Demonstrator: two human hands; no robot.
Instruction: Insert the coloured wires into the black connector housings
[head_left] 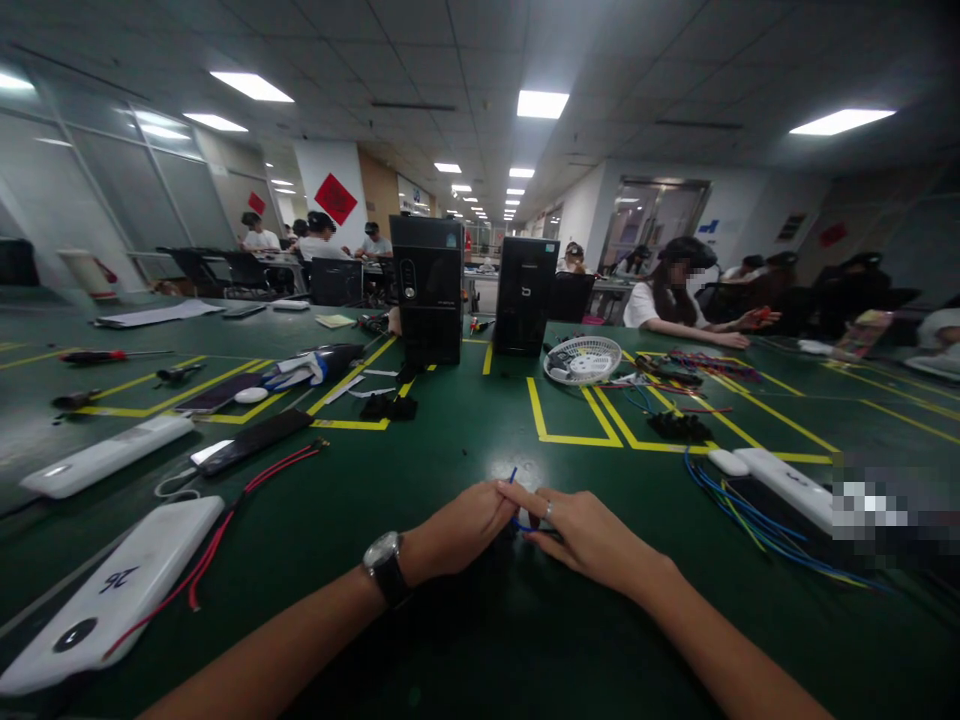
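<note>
Both hands meet low over the green table, in the middle of the head view. My left hand, with a watch on its wrist, is closed in a pinch on a thin blue wire. One end of the wire sticks up above the fingertips, and another stretch curves below them. My right hand, with a ring on one finger, is closed on the same wire, its fingertips touching the left ones. Fingers cover part of the wire. A dark bit shows between the hands; I cannot make out what it is.
Red wires and a white numbered device lie left. Blue wires and a white power strip lie right. Two black computer towers stand ahead, near a white basket. A co-worker sits at the far right.
</note>
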